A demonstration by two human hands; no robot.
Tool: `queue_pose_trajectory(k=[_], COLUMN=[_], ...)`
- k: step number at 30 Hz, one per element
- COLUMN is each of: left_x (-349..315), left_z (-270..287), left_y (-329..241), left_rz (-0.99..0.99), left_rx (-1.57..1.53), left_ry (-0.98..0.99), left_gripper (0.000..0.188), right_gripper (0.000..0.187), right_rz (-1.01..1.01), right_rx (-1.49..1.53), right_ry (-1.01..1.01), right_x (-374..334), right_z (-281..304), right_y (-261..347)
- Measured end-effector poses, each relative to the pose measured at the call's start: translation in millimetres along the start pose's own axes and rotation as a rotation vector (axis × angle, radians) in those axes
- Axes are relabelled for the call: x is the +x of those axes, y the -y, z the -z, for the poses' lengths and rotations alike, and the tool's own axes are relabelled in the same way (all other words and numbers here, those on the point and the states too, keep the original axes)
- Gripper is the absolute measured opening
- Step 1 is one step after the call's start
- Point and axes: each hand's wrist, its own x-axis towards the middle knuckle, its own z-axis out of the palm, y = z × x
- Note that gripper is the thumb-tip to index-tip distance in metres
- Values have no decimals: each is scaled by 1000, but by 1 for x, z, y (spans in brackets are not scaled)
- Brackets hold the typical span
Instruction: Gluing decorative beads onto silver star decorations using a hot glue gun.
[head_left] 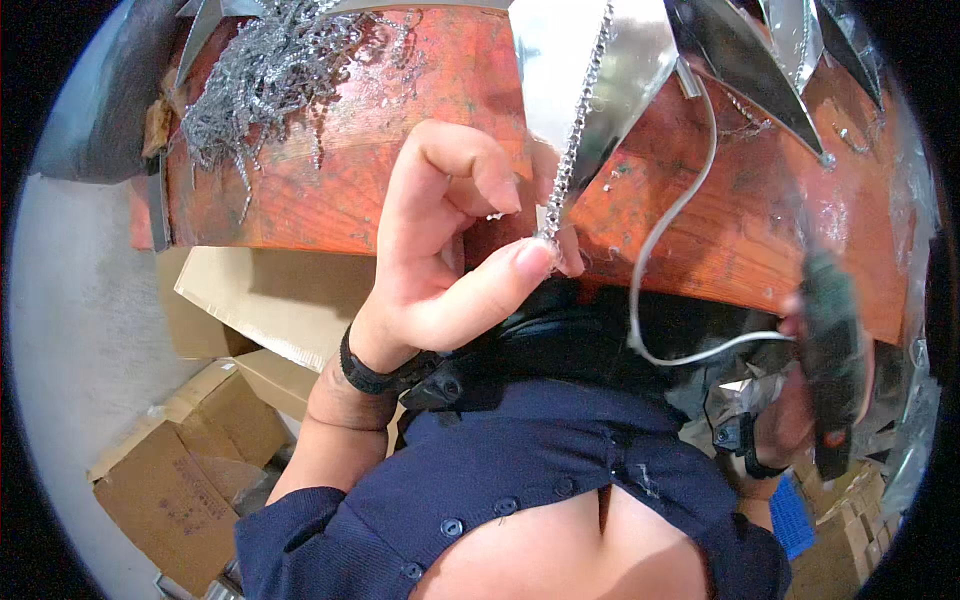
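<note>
My left hand [440, 240] is in the middle with its thumb pressed on the narrow lower tip of a shiny silver star-shaped piece [630, 75]. Other fingers show behind that tip, while the index finger curls apart from it. A string of rhinestone chain [578, 130] runs along the piece's raised edge down to the thumb. On the right, my right hand [790, 405] grips a dark handheld tool [832, 350], smeared by motion. A white cord [645, 265] loops between the tool and the silver piece; its link to the tool is blurred.
A tangled heap of silver chain [275, 85] lies at the back left of the worn red-brown wooden table [450, 60]. More pointed silver pieces [750, 70] stand at the back right. Cardboard boxes [180, 490] sit below on the left, and a blue basket [792, 515] at lower right.
</note>
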Motion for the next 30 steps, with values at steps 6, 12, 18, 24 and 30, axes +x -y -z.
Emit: queue_pose_trajectory(k=[6, 12, 18, 24, 30], left_x=[0, 0, 2, 1, 6], left_z=[-1, -7, -11, -12, -15], left_y=[-4, -11, -16, -19, -23], left_rz=[50, 94, 171, 173, 228], left_rx=[-9, -17, -54, -46, 37], left_ry=[-20, -87, -146, -146, -232], left_gripper=[31, 26, 24, 23, 19], right_gripper=[34, 33, 30, 30, 36], right_rz=[-35, -123, -127, -145, -157], right_rx=[-689, -746, -771, -738, -710], right_ry=[-256, -167, -172, -184, -186], right_x=[14, 22, 20, 20, 19], right_z=[46, 61, 57, 60, 64], right_y=[-11, -30, -35, -37, -40])
